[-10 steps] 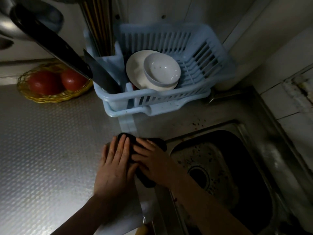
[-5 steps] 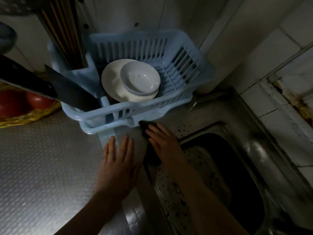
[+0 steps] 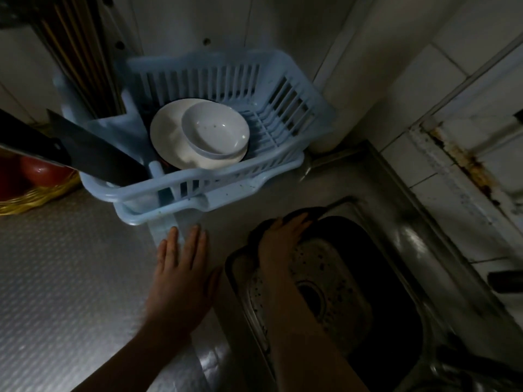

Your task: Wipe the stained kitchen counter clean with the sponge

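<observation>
The worktop (image 3: 70,278) beside the sink (image 3: 376,205) seemingly wiped, the sponge (image 3: 300,215) is gripped at its rim by the right hand (image 3: 280,239), left hand (image 3: 181,275) laid flat.

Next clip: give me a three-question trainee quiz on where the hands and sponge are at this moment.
1. Short answer: what rests on the plate inside the blue dish rack?
2. Multiple choice: where is the sponge?
A. in the dish rack
B. under the right hand at the far left corner of the sink
C. in the left hand
3. True or false: the left hand lies flat on the counter and holds nothing.

Key: 1 a bowl; 2 B; 3 true.
</observation>
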